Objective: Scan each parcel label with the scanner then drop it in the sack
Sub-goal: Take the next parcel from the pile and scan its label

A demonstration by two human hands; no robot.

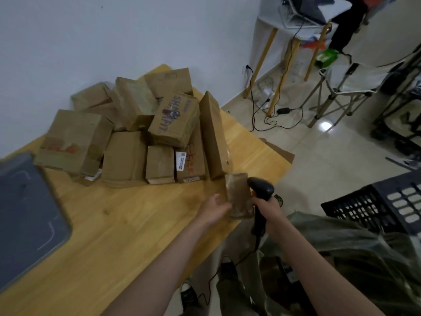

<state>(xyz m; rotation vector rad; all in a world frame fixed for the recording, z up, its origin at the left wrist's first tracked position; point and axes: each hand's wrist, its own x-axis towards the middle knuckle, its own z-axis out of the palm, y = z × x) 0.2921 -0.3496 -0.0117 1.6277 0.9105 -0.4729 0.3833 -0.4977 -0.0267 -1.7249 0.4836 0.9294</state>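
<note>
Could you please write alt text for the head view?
A left hand holds a small parcel beside a black scanner gripped in the right hand, above a wooden table stacked with cardboard boxes.

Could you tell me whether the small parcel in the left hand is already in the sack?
Not yet: the left hand holds the small parcel above the table edge, beside the scanner.

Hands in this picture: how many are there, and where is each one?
2. The left hand holds a small parcel at the table's near edge. The right hand grips the scanner just beside it.
</note>
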